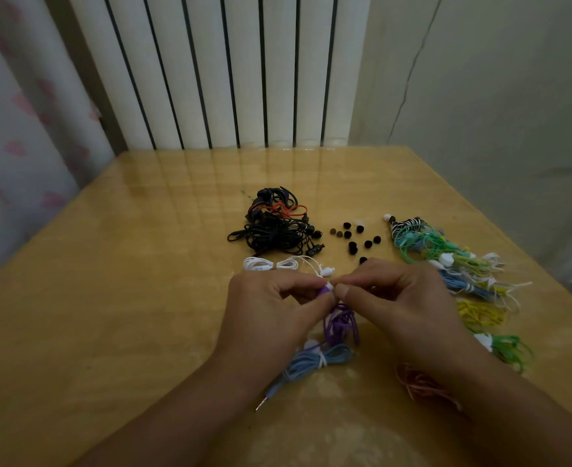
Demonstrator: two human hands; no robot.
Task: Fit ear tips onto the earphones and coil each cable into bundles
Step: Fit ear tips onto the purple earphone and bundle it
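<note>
Pinched between left hand point(271, 298) and right hand point(389, 294) above the surface point(109, 298): purple earphone point(325, 290), cable point(340, 326) dangling below. Loose black tips point(352, 247) beyond, near black bundle point(274, 227). No readable writing.

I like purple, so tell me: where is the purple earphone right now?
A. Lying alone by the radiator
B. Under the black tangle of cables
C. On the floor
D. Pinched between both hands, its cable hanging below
D: the left hand and the right hand pinch the purple earphone between their fingertips, and its purple cable dangles beneath them above the yellow wooden table.
</note>
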